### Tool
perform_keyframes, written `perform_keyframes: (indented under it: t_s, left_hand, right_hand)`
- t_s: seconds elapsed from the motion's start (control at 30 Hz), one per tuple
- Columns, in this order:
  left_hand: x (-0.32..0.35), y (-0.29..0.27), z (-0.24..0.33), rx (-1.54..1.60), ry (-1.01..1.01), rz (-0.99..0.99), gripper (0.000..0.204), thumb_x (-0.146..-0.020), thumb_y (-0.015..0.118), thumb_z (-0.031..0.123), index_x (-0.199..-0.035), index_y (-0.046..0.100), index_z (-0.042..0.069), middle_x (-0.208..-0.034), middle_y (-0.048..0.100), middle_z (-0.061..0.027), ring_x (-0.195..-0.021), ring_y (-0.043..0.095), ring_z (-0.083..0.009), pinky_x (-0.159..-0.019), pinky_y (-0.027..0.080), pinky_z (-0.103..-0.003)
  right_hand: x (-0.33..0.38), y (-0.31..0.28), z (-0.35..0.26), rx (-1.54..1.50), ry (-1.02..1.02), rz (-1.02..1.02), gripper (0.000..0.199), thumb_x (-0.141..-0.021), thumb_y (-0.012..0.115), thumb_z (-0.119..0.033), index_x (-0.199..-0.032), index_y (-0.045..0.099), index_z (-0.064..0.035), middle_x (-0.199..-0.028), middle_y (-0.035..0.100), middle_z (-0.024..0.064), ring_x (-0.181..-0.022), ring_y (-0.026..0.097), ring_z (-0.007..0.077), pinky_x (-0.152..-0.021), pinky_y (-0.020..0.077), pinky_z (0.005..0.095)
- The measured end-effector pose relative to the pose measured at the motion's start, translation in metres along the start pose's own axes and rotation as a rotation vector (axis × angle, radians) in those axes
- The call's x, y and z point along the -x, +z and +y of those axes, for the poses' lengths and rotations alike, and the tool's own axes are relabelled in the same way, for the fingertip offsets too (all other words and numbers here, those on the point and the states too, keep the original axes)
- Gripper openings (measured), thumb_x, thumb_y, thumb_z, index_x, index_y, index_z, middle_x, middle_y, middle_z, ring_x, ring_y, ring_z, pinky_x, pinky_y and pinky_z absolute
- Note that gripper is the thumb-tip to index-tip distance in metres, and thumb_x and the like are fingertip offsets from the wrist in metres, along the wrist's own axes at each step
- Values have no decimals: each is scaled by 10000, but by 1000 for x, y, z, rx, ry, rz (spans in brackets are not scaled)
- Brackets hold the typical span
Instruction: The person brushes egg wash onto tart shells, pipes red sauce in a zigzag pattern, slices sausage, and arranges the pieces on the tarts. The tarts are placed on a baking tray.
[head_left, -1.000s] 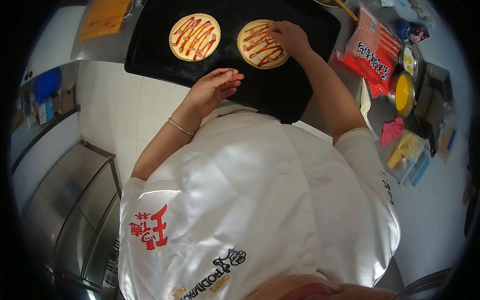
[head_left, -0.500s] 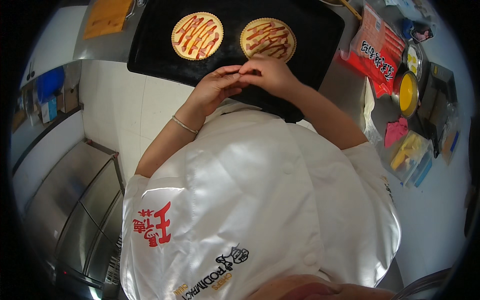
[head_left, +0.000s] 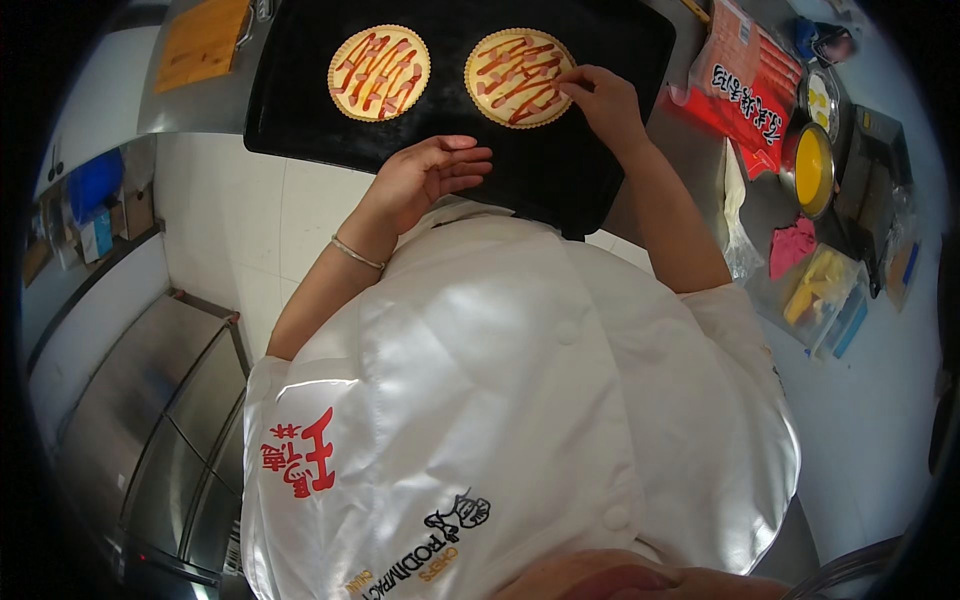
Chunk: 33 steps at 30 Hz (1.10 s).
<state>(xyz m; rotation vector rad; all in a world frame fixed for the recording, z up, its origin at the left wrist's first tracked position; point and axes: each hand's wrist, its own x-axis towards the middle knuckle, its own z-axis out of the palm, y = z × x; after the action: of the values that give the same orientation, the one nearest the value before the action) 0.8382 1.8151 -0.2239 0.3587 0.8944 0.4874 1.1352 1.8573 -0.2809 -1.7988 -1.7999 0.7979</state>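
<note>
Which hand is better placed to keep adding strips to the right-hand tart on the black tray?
The right hand. Its fingertips already rest on the right tart, while the left hand lies open, palm up, on the black tray, short of both tarts.

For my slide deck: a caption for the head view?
Right hand touches the right tart on a black tray; left hand hovers open.

Steel worktop [head_left: 690, 150] spans the top of frame. On it: black baking tray [head_left: 590, 170] at centre top, orange board [head_left: 203, 40] upper left, red packet [head_left: 745, 85], yellow-filled bowl [head_left: 813, 168] and pink cloth [head_left: 792, 246] at right.
</note>
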Motion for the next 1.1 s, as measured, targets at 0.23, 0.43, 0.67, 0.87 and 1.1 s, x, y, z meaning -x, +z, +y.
perform_keyframes:
  t_s: [0.23,0.43,0.67,0.87,1.1]
  left_hand:
    - [5,12,0,-68,-8,22,317,-984,514,195,-1240,481,10,-1286,554,-236,-1169,577,-314,-975,494,-379]
    - [5,7,-3,-139,-38,48,261,-975,566,217,-1174,570,49,-1136,647,-119,-1007,628,-194,-864,511,-307]
    - [-2,-4,-8,-158,-22,59,348,-959,587,175,-1283,572,49,-1073,645,-39,-884,605,-99,-782,490,-230]
    - [-1,3,3,-317,-73,37,412,-961,542,140,-1357,491,36,-1099,641,-56,-907,628,-120,-769,498,-240]
    - [9,-1,26,-340,-128,-162,437,-957,514,122,-1370,442,1,-1150,620,-88,-933,648,-147,-750,505,-255]
  right_hand:
    - [-9,23,-20,296,-138,-60,140,-841,686,-234,-913,702,-115,-965,682,61,-827,659,237,-747,523,345]
    - [-3,25,-37,287,-297,200,134,-804,696,-192,-927,674,-142,-966,648,48,-842,648,246,-728,532,351]
    - [55,34,-93,-307,-241,-222,139,-824,710,-218,-910,679,-114,-859,646,46,-757,639,226,-653,501,328]
    - [63,37,-100,-320,-124,-325,163,-819,720,-188,-964,699,-115,-901,623,47,-817,621,205,-722,504,314]
    - [66,42,-126,-382,4,-332,176,-819,715,-158,-988,695,-117,-947,601,49,-851,611,200,-742,505,309]
